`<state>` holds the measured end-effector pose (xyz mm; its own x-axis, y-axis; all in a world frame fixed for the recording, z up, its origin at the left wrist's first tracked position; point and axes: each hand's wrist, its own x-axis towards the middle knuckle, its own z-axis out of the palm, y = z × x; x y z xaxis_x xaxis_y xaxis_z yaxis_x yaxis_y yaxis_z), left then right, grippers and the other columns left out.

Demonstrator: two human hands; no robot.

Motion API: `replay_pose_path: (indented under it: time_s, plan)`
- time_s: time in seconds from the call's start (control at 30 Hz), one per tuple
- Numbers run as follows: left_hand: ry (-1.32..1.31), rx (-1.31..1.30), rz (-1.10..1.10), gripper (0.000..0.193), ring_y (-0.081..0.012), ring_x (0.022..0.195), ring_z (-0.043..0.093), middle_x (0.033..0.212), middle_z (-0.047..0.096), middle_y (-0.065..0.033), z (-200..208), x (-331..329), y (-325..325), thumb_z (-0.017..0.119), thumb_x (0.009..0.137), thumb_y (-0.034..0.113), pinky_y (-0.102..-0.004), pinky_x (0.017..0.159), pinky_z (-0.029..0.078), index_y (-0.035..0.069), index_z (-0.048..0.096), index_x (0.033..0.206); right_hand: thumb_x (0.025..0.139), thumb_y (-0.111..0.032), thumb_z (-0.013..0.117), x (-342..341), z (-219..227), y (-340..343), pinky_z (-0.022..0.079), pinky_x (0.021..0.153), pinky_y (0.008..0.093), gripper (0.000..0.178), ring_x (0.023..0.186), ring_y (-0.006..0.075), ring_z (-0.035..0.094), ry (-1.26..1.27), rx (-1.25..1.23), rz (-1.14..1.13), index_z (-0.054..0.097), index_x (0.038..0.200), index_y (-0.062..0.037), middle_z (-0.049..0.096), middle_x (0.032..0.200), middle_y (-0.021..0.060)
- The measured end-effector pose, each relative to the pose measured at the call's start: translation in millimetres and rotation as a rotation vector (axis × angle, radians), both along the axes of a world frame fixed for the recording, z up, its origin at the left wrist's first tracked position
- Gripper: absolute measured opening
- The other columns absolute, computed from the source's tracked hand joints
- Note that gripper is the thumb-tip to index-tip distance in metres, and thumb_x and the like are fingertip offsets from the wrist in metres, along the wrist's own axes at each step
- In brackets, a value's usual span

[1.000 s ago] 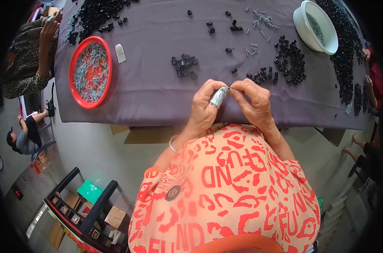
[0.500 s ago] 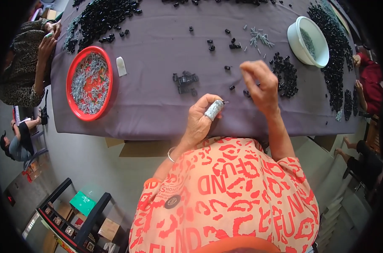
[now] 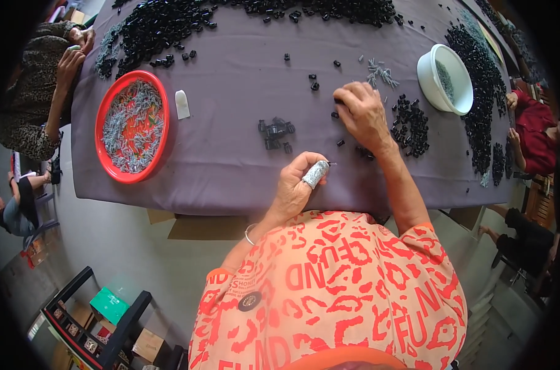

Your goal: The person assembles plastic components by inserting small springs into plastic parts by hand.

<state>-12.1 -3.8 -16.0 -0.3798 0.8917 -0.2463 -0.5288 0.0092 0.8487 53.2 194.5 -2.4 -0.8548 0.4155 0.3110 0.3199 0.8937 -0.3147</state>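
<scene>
My left hand point(image 3: 292, 188) is pinched shut on a small, thin dark piece point(image 3: 332, 164) whose end sticks out past the fingertips. One of its fingers is wrapped in a silvery-grey cover point(image 3: 316, 174). Farther forward and to the right, my right hand point(image 3: 365, 117) is low over the cloth, fingers bent, with a small black part point(image 3: 338, 100) at the fingertips. Loose black parts lie around it, and a heap of black parts point(image 3: 409, 126) is just to its right. Left of it sits a small group of smoky dark pieces point(image 3: 276, 133).
On the purple-grey tablecloth point(image 3: 230, 80) stand a red tray point(image 3: 163, 132) of small grey pins and a white bowl point(image 3: 425, 71). Larger black heaps point(image 3: 163, 28) line the far edge and right side. A white piece point(image 3: 182, 104) lies near the tray. Other people sit at both sides.
My right hand has come down and slightly left onto the loose black parts, and a black part now shows at its fingertips. My left hand keeps its pinch. The whole view has shifted slightly.
</scene>
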Motion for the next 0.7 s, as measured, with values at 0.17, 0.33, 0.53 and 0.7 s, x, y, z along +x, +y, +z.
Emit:
replay_pose_path:
  time_s: [0.17, 0.33, 0.53, 0.7]
  plan:
    - [0.054, -0.026, -0.032, 0.012, -0.0076, 0.072, 0.054, 0.079, 0.057, 0.0006, 1.0, -2.6, 0.9, 0.055, 0.092, 0.011, -0.0233, 0.069, 0.047, 0.002, 0.058, 0.098, 0.072, -0.003, 0.065, 21.2, 2.1, -15.5, 0.043, 0.078, 0.0351, 0.022, 0.092, 0.0251, 0.056, 0.089, -0.032, 0.017, 0.060, 0.093, -0.0044, 0.059, 0.094, 0.0082]
    - [0.062, -0.019, -0.028, 0.013, -0.0079, 0.072, 0.055, 0.080, 0.058, 0.0002, 1.4, -3.1, 1.2, 0.055, 0.092, 0.012, -0.0235, 0.069, 0.047, 0.001, 0.058, 0.099, 0.076, 0.002, 0.063, 28.9, 1.6, -16.7, 0.049, 0.072, 0.0318, 0.022, 0.082, 0.0233, 0.061, 0.216, -0.319, -0.090, 0.060, 0.097, -0.0031, 0.060, 0.091, 0.0095]
    - [0.081, -0.010, -0.015, 0.011, -0.0061, 0.071, 0.053, 0.080, 0.056, 0.0008, 3.6, -1.3, 2.8, 0.055, 0.092, 0.010, -0.0209, 0.066, 0.046, 0.001, 0.056, 0.098, 0.077, 0.003, 0.063, 30.2, -0.6, -21.9, 0.049, 0.070, 0.0276, 0.021, 0.080, 0.0181, 0.062, 0.209, -0.255, -0.063, 0.061, 0.097, -0.0039, 0.060, 0.092, 0.0091]
    - [0.089, -0.023, -0.001, 0.012, -0.0068, 0.072, 0.054, 0.081, 0.057, -0.0002, -0.1, 0.3, 1.5, 0.055, 0.092, 0.009, -0.0215, 0.066, 0.047, 0.000, 0.056, 0.099, 0.082, 0.003, 0.061, 38.9, 10.0, -27.2, 0.051, 0.071, 0.0266, 0.017, 0.081, 0.0125, 0.061, 0.295, -0.590, -0.089, 0.060, 0.098, 0.0002, 0.062, 0.092, 0.0077]
